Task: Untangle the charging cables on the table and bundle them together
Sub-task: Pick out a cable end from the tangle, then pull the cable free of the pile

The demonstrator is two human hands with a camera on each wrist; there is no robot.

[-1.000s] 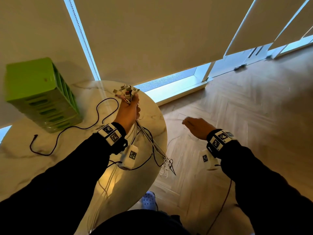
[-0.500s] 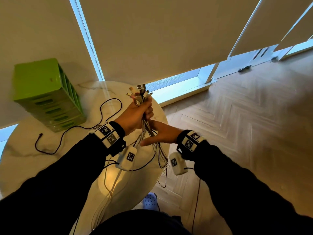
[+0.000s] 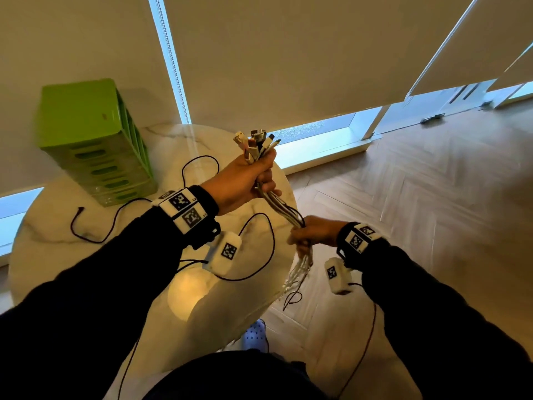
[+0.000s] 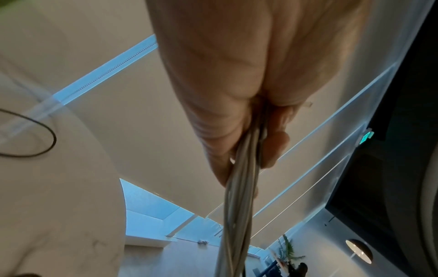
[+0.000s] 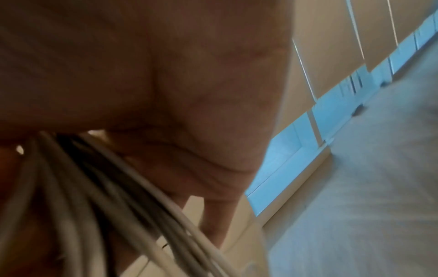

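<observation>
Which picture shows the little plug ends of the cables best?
The head view: the plug ends fan out above the left hand, clear against the blind. The left wrist view shows only one pale tip beside the fingers. The right wrist view shows blurred cords, no plugs.

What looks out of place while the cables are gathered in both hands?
One thin black cable lies loose on the marble table by the green box, apart from the bundle that left hand and right hand grip.
</observation>
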